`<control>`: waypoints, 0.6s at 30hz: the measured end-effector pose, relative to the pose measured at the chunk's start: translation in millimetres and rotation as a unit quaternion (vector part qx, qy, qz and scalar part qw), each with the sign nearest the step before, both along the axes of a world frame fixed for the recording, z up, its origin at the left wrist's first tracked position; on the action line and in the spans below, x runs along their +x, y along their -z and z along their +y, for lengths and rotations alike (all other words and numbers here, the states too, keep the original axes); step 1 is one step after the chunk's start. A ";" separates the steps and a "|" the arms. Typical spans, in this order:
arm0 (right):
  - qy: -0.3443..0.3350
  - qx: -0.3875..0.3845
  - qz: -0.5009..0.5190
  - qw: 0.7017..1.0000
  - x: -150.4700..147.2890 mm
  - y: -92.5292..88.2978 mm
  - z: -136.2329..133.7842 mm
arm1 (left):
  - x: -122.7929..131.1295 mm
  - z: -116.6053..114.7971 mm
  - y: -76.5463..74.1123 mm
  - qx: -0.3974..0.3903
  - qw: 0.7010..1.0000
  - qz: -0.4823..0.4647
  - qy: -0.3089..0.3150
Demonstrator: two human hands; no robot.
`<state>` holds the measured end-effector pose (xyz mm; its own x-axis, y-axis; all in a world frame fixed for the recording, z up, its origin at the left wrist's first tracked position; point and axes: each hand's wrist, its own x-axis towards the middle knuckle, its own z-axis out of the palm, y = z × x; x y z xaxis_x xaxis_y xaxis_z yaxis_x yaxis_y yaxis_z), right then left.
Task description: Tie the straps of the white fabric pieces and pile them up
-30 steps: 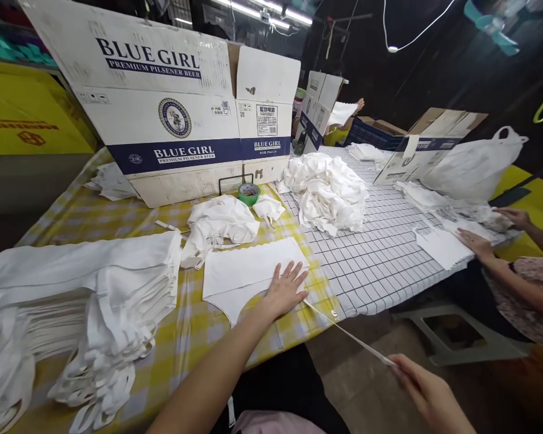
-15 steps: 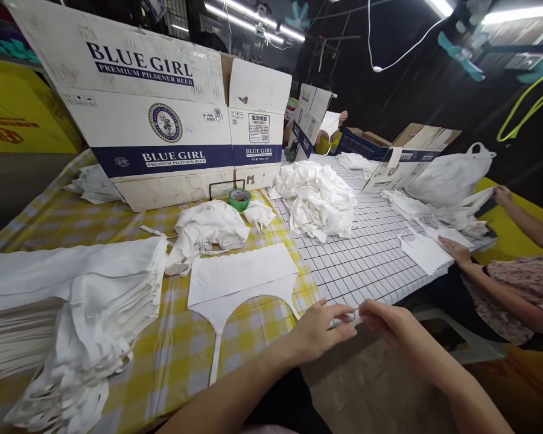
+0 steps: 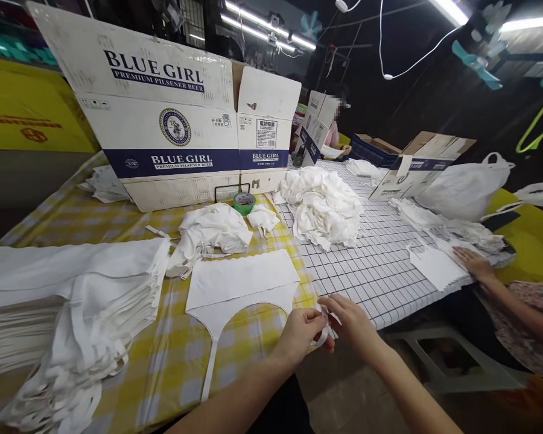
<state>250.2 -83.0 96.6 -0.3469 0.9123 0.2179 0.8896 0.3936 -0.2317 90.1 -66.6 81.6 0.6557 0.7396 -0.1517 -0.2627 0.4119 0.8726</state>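
A white camisole (image 3: 247, 280) lies flat on the yellow checked cloth, its thin straps toward me. One strap runs down to the table's front edge. The other strap (image 3: 324, 328) is looped up between my hands, just off the edge. My left hand (image 3: 301, 337) pinches this strap between thumb and fingers. From the right, my right hand (image 3: 349, 322) has its fingertips closed on the same loop; its exact grip is partly hidden. To the left rests a thick stack of white camisoles (image 3: 72, 265), straps hanging in a bunch.
Behind the camisole are crumpled white garments (image 3: 217, 229), a green tape roll (image 3: 244, 204) and a large beer carton (image 3: 172, 132). A big white garment heap (image 3: 323, 202) sits on the grid cloth (image 3: 344, 277). At right, a co-worker's hand (image 3: 473, 262) rests by white pieces.
Both hands were apart from the camisole with loose fingers; now they have come together on its right strap. The view has shifted slightly left. The co-worker has drawn a white piece outward at right.
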 end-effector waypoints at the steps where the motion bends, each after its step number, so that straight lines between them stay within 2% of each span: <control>1: -0.004 0.020 -0.004 1.000 -2.4 7.0 2.9 | -0.4 0.7 1.9 0.000 1.000 0.004 0.002; 4: 0.006 0.038 0.040 0.998 -9.9 23.8 14.6 | -7.7 9.2 12.6 0.049 0.997 0.060 -0.016; 6: 0.027 0.013 0.120 0.992 -15.8 31.7 25.2 | -19.4 22.0 24.6 0.152 0.973 0.158 -0.070; 7: 0.044 -0.005 0.168 0.985 -19.2 35.2 31.3 | -27.0 30.4 31.6 0.218 0.944 0.222 -0.106; 9: 0.078 -0.051 0.271 0.958 -27.1 41.9 44.5 | -43.5 49.5 45.5 0.338 0.861 0.344 -0.163; 11: 0.100 -0.106 0.367 0.919 -35.9 49.4 57.8 | -58.4 69.0 57.1 0.416 0.782 0.433 -0.169; 12: 0.103 -0.138 0.410 0.896 -40.3 53.5 64.0 | -64.2 77.9 61.5 0.443 0.753 0.461 -0.156; 15: 0.101 -0.229 0.493 0.833 -51.6 66.1 78.8 | -72.8 98.5 70.1 0.512 0.690 0.504 -0.088; 17: 0.098 -0.264 0.508 0.814 -56.5 73.7 85.4 | -72.9 106.4 74.1 0.549 0.656 0.515 -0.048; 18: 0.096 -0.272 0.504 0.814 -58.2 76.7 87.8 | -72.2 108.8 76.0 0.561 0.645 0.517 -0.035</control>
<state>192.0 4.8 19.8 -0.0805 0.9853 -0.1505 0.1720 -0.1350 -0.9758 17.8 42.2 5.6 0.5922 0.7866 0.1749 0.7157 -0.6132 0.3344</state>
